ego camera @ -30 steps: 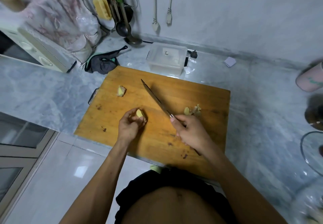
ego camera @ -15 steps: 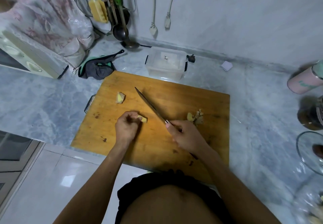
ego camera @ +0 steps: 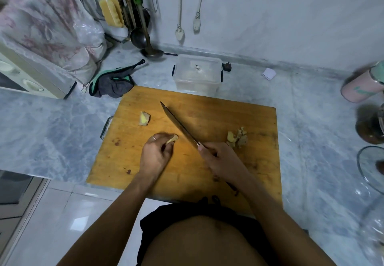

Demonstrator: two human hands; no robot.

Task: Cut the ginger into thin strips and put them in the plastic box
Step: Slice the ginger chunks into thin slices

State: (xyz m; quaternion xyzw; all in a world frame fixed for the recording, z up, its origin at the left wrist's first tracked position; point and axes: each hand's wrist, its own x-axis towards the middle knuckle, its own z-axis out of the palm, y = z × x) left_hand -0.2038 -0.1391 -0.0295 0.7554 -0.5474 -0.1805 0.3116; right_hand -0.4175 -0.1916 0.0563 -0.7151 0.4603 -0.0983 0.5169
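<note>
Holding a ginger piece (ego camera: 172, 139) down on the board (ego camera: 207, 116), the left hand (ego camera: 155, 155) pinches it with curled fingertips, near the board's middle. The right hand (ego camera: 222, 161) is wrapped around the handle of the knife (ego camera: 178, 124), whose blade slants away and to the left, just beside the held piece but not yet on it. A second chunk (ego camera: 144, 118) lies apart at the left; trimmings (ego camera: 238, 137) sit at the right. The box (ego camera: 197, 74), open, stands just beyond the board's far edge. Good practice here would likely be to set a flat face down, tuck the fingertips back, and slice thin sheets before cutting them into strips.
</note>
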